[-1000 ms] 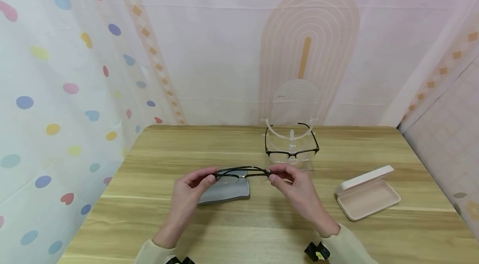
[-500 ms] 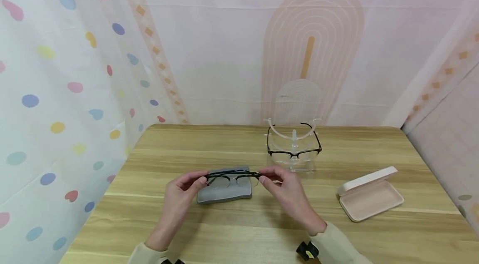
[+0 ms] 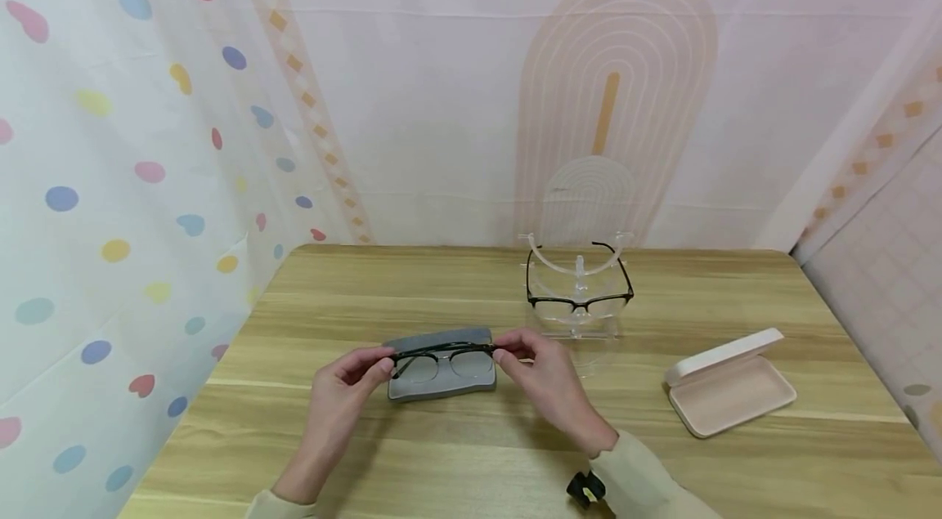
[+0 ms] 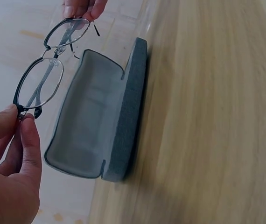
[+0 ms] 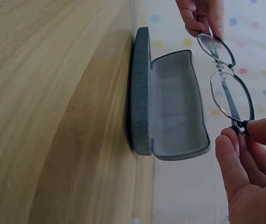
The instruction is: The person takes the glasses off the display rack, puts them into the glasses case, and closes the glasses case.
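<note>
Between both hands, folded eyeglasses [image 3: 446, 353] with dark upper rims hang over an opened grey glasses case [image 3: 441, 393]. My left hand [image 3: 346, 388] pinches one end of the frame between thumb and fingers, and my right hand [image 3: 548, 380] pinches the other end. In the left wrist view the eyeglasses [image 4: 53, 51] are held apart from the case [image 4: 88, 112], whose lid stands up and whose lining is bare. The right wrist view shows the temples folded behind the lenses, with the right hand's thumb and fingers [image 5: 259, 163] at the hinge corner.
A clear display stand [image 3: 579, 266] at the back holds another pair of black-framed eyeglasses [image 3: 580, 304]. To the right, a white case with pinkish lining [image 3: 732, 395] lies opened on the wooden table [image 3: 441, 462]. A patterned curtain [image 3: 441, 94] hangs behind.
Both hands have moved left with the eyeglasses and slightly down, bringing them from the case's right part to directly over it. The cases and stand have stayed in place.
</note>
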`<state>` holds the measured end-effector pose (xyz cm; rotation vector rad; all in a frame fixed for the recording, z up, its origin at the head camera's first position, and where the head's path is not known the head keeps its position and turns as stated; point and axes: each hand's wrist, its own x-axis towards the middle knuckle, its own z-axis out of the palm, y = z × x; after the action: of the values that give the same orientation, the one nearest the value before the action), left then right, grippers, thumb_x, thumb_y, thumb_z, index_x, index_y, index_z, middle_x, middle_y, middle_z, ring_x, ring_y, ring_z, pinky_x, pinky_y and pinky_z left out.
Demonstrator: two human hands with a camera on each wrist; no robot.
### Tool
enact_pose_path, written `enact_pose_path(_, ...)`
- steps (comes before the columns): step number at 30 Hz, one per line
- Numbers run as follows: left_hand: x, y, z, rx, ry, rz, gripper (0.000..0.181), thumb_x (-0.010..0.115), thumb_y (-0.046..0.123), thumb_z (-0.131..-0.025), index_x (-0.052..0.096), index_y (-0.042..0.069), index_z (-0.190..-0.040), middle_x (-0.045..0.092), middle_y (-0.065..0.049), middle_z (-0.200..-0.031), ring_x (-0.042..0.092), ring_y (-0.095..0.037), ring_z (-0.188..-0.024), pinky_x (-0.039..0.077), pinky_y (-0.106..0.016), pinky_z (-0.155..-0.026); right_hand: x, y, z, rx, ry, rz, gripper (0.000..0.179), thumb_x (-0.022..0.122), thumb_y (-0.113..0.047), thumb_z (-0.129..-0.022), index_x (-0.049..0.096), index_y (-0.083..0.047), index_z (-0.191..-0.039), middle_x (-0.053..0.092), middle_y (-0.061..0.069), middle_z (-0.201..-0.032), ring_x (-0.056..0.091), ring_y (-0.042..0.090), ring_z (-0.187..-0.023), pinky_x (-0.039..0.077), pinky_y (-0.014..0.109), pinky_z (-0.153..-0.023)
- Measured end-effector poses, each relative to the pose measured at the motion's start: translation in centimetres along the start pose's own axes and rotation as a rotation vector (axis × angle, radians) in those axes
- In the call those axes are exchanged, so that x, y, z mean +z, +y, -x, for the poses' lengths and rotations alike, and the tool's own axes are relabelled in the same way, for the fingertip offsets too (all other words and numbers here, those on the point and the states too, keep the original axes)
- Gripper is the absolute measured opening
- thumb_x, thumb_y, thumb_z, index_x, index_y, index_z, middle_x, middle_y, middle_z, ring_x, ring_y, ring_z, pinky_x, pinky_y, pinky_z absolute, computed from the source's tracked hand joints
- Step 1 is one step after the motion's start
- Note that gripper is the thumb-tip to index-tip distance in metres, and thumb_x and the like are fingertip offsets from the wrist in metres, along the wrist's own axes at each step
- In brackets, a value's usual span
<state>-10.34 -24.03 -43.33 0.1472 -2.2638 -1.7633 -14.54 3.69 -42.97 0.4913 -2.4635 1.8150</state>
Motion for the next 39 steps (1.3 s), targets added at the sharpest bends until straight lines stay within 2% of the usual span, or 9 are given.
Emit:
enact_pose_path(10,-0.4,-1.0,-0.8,-0.073,-0.026,-0.075,0.017,0.078,0.006,-0.092,0.077,-0.004,-0.105,0.076,-0.005,-0.093,0.07,-0.01,-0.078,0.058,-0.022,-0.073,0.6,1.0,-0.9,-0.016,-0.028,0.062,0.007,0.072,-0.006,-0.095,0.076,-0.009,-0.1,0.074,-0.003,-0.094,0.068,0.014,-0.088,0.057,0.026,-0.076)
enact_pose_path(18,-0.6,-1.6,-1.8,-0.113,-0.061,-0.144,0.016,0.08,0.009,-0.092,0.079,-0.002,-0.104,0.076,-0.009,-0.089,0.07,-0.014,-0.078,0.056,-0.02,-0.072,0.7,1.7,-1.6,0.019,-0.058,0.114,0.006,0.072,-0.01,-0.094,0.077,-0.011,-0.096,0.074,-0.004,-0.091,0.065,0.01,-0.083,0.053,0.025,-0.072)
enact_pose_path(24,-0.7,-1.8,-2.3,-0.104,-0.089,-0.188,0.016,0.08,0.011,-0.092,0.079,-0.001,-0.103,0.076,-0.008,-0.09,0.066,-0.009,-0.077,0.054,-0.02,-0.07,0.9,2.2,-2.1,0.0,-0.089,0.155,0.007,0.072,-0.008,-0.094,0.078,-0.009,-0.096,0.074,-0.001,-0.092,0.059,0.009,-0.078,0.049,0.025,-0.067)
enact_pose_path(30,-1.0,-2.4,-2.7,-0.104,-0.12,-0.258,0.016,0.08,0.014,-0.092,0.079,0.001,-0.103,0.076,-0.006,-0.096,0.063,-0.008,-0.08,0.053,-0.021,-0.07,1.3,2.6,-2.6,-0.004,-0.1,0.196,0.007,0.072,-0.006,-0.093,0.079,-0.008,-0.095,0.076,-0.001,-0.092,0.063,0.009,-0.081,0.052,0.026,-0.071)
enact_pose_path(39,-1.2,-3.1,-3.4,-0.109,-0.148,-0.285,0.014,0.079,0.012,-0.093,0.079,0.001,-0.101,0.076,-0.008,-0.096,0.064,-0.009,-0.081,0.054,-0.022,-0.071,1.7,3.0,-3.0,-0.006,-0.12,0.263,0.008,0.073,-0.006,-0.092,0.08,-0.01,-0.092,0.076,-0.002,-0.091,0.063,0.008,-0.08,0.052,0.029,-0.072)
